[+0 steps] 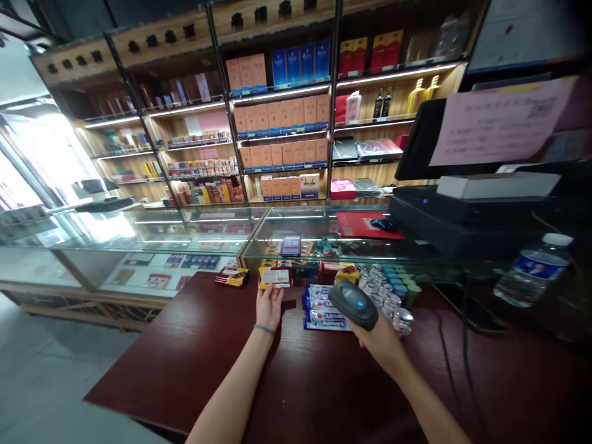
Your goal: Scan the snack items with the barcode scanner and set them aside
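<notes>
Two bare forearms stretch over a dark red-brown table (185, 357). The right hand (382, 342) is wrapped around one black handheld scanner (351, 302), a single blue light glowing on its top. The left hand (268, 308) pinches one red-and-yellow packet (276, 279) by its near edge, barcode label facing up, near the table's far side and left of the scanner.

One clear plastic bottle (531, 271) with a white cap stands at right (how full, I cannot tell). Glass display cases (222, 231) run behind the table, with flat packs inside the left one.

On the table sit two piles of red-and-yellow packs, a left pile (231, 276) and a right pile (340, 271), plus overlapping blue-and-white sachets (321, 311) and silver-ended rolls (382, 287), too crowded to count. Wall shelves (287, 90) hold four blue boxes (300, 65) beside three orange ones on one level, and two dark bottles (382, 105) and two golden bottles (423, 91) farther right.
</notes>
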The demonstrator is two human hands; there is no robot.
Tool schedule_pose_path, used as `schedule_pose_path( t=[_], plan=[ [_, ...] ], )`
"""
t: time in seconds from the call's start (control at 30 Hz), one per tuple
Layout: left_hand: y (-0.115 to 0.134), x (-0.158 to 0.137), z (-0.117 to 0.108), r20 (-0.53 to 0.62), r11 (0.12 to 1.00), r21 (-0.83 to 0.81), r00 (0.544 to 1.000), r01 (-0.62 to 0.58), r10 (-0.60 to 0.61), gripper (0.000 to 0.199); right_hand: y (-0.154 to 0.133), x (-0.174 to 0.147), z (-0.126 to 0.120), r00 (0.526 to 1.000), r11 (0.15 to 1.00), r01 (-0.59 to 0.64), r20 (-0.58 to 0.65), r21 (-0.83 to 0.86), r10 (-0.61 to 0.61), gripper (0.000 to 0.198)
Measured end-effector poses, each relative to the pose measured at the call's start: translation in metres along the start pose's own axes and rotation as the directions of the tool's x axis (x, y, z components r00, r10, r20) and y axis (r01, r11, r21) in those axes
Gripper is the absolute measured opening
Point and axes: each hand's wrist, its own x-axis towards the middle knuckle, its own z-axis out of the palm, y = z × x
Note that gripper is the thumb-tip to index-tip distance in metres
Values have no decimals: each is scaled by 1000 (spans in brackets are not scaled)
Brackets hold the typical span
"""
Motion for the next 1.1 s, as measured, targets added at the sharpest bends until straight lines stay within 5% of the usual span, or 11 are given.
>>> schedule_pose_path(
  t=[0.17, 0.3, 0.63, 0.87, 1.1],
  plan=[
    [0, 2, -8, -15, 1000, 0, 1000, -4, 4, 16, 8, -9, 16, 972, 991, 112, 217, -72, -94, 51],
    [1, 3, -11, 30, 1000, -13, 1000, -6, 7, 13, 20, -9, 17, 942, 959, 198, 309, -203, -129, 37],
    [4, 4, -10, -24, 998, -67, 1000, 12, -14, 22, 26, -5, 13, 939, 973, 141, 335, -183, -73, 44],
    [6, 3, -12, -34, 1000, 10, 999, 4, -3, 17, 17, -10, 19, 975, 991, 65, 218, -115, -39, 47],
    [46, 20, -10, -194, 932, 284, 938, -226, 286, 23, 10, -7, 16, 991, 994, -54, 120, -96, 66, 42]
  ],
)
